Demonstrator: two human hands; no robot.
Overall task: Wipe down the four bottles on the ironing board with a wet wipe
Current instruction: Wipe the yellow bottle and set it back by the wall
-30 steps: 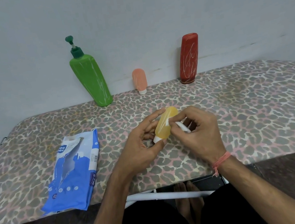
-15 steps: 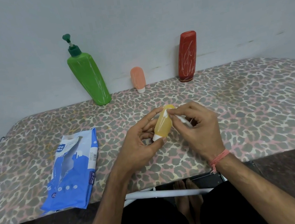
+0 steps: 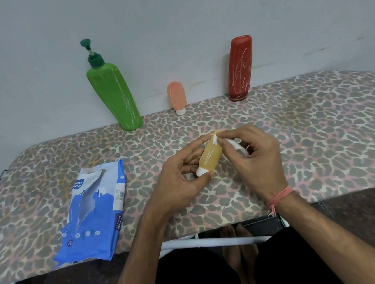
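Along the back edge of the ironing board (image 3: 321, 125), against the wall (image 3: 166, 14), stand the pump bottle (image 3: 114, 96) at left, the small tube (image 3: 177, 97) in the middle and the tall bottle (image 3: 240, 68) at right. The wipes packet (image 3: 93, 212) lies flat near the front left. To its right, above the board's middle, the left hand (image 3: 182, 185) holds the little bottle (image 3: 209, 156), with the right hand (image 3: 258, 159) and its wet wipe (image 3: 236, 146) at that bottle's top right.

Single head-worn, wide-angle view only, so no second view to overlap. Looks forward and down from above the near edge of the leopard-print fabric-covered ironing board (image 3: 321, 125), toward its far edge and the pale grey wall (image 3: 166, 14). Sits close: forearms fill the bottom, and the board's left edge curves from lens distortion.
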